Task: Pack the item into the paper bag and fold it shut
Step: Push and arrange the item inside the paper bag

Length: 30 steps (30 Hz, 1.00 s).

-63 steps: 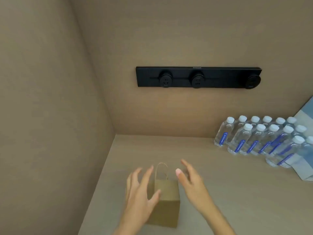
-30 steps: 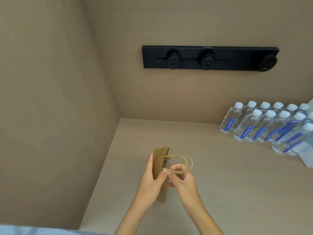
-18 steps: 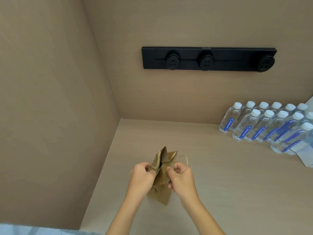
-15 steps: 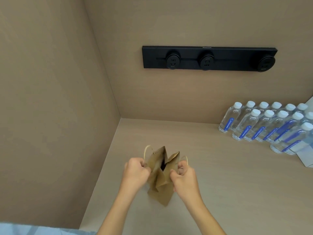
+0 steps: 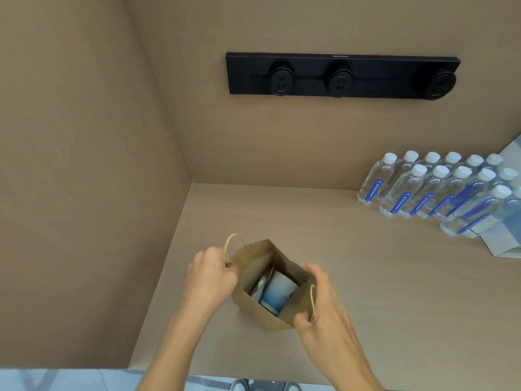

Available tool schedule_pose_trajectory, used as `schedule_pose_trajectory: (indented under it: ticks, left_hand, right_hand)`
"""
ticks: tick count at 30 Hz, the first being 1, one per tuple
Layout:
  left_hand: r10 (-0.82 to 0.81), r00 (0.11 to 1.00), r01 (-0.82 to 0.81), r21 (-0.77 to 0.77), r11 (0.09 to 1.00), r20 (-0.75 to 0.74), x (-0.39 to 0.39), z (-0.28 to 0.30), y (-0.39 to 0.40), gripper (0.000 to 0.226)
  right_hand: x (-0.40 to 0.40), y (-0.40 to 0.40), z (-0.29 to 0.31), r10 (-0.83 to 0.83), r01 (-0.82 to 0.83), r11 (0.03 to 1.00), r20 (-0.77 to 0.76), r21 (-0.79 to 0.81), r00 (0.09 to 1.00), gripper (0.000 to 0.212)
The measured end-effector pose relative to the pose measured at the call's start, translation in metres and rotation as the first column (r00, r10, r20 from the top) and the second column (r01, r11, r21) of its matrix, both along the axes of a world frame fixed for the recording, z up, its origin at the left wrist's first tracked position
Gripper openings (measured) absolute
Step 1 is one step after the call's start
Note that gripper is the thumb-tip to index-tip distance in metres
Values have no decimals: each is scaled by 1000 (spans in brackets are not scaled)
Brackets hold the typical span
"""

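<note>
A small brown paper bag (image 5: 262, 316) with twine handles stands on the beige counter (image 5: 352, 249), its mouth spread wide. Inside lies a white and blue item (image 5: 277, 292), partly hidden by the bag's walls. My left hand (image 5: 212, 273) grips the bag's left rim at the handle. My right hand (image 5: 318, 303) pinches the right rim, where the other handle hangs by the palm.
Several clear water bottles (image 5: 431, 187) with white caps and blue labels stand in rows at the back right, next to a pale blue box (image 5: 504, 246). A black socket strip (image 5: 342, 76) is on the back wall. A side wall (image 5: 84, 165) closes off the left.
The bag was flat and folded a second ago. My hands pulled its two sides apart, so its mouth now gapes and the item inside shows.
</note>
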<state>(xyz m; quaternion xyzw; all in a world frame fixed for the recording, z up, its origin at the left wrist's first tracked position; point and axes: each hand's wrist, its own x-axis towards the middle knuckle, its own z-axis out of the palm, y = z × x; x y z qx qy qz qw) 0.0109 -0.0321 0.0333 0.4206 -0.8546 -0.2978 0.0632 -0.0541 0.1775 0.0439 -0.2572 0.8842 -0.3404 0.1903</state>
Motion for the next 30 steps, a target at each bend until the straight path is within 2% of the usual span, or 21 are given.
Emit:
schedule_pose_trajectory:
  ticks: [3,5,8,10,13,15,17,19,21,24,27,30]
  left_hand:
    - [-64,997,63,15,998,50,-5,5,8,20]
    - [-100,994,100,4,995,49,-10,8,12,18]
    - [-101,995,102,-51,994,21,-15,12,19,11]
    - [-95,995,94,-71,993,-20,-15,11,24,15]
    - [-63,994,55,-79,995,-94,-10,7,29,26]
    - [-71,987,60,-83,995,-143,-6,6,33,26]
    - [-142,968,121,-114,986,-206,-1,5,38,27]
    - [-211,938,179,-135,974,-275,4,5,42,29]
    - [-253,920,221,-138,966,-300,8,5,44,30]
    - [-297,943,268,-185,946,-151,14,4,47,24]
    - [-199,976,210,-153,966,85,19,7,48,24]
    - [-136,980,151,-104,983,146,25,12,50,14]
  right_hand:
    - [2,4,-3,140,-115,981,-159,158,977,53]
    - [2,5,-1,221,-181,962,-194,204,956,44]
    - [-1,10,6,305,-272,928,-100,253,947,68]
    - [-5,16,13,366,-344,891,-23,297,930,77]
    - [-10,25,22,449,-436,825,50,360,892,67]
    - [-10,27,24,432,-422,854,38,304,901,46]
    - [-8,22,27,337,-327,914,-1,241,941,24]
    - [-8,13,26,258,-241,938,-38,249,965,29]
    - [-9,5,22,230,-197,941,-93,277,969,23]
    - [-9,0,17,207,-164,937,-110,310,972,9]
    - [-11,0,15,196,-153,924,-92,350,976,5]
    - [-14,3,16,232,-178,918,-115,354,966,10]
